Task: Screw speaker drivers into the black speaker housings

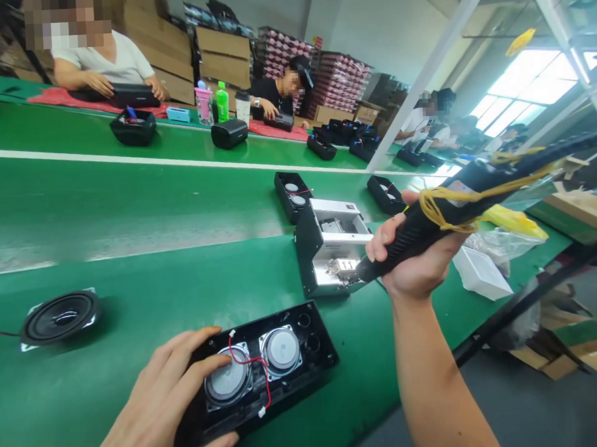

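Note:
My left hand (170,397) grips the left end of a black speaker housing (297,383), fingers over its far edge and thumb on the near side. Inside the housing sit two round silver-backed drivers (282,349), with a red wire (258,360) ending in white plugs. My right hand (420,257) is wrapped round a black electric screwdriver (409,238) with a yellow band tied on it. The tool's tip points down-left, at the front of a silver and black screw feeder (336,238); whether it touches a screw is too small to tell.
A loose black speaker (60,318) lies at the left on the green bench (131,285). Behind the feeder are two more housings (293,196). At right stand a white box (481,270) and plastic bags. Several people work across the conveyor.

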{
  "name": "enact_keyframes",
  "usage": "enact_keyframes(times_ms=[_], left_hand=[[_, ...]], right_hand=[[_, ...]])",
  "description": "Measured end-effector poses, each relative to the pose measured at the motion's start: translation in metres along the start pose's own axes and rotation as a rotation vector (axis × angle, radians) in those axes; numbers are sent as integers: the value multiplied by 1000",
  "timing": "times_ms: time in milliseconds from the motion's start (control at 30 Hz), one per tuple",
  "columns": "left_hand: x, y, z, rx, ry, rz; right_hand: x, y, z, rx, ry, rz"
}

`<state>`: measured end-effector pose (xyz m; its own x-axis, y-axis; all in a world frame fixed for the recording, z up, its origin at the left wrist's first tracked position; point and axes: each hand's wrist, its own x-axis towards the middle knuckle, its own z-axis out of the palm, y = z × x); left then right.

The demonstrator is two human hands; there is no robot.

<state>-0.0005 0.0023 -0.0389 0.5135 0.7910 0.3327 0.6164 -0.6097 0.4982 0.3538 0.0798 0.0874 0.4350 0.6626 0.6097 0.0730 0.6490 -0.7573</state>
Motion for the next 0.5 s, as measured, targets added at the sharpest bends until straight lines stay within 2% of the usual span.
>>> enact_keyframes(times_ms=[100, 233, 367, 500], left_hand=[[4, -4, -7, 43, -73, -26], [15, -3, -16, 143, -28, -64], [25, 6, -17, 202, -114, -120], [31, 14, -16, 251, -174, -153]], right_hand=[[-3, -10, 1, 53, -20, -1], [-3, -36, 18, 193, -63, 5], [-9, -58, 52, 312, -123, 103], [-32, -48, 91, 480, -203, 184]])
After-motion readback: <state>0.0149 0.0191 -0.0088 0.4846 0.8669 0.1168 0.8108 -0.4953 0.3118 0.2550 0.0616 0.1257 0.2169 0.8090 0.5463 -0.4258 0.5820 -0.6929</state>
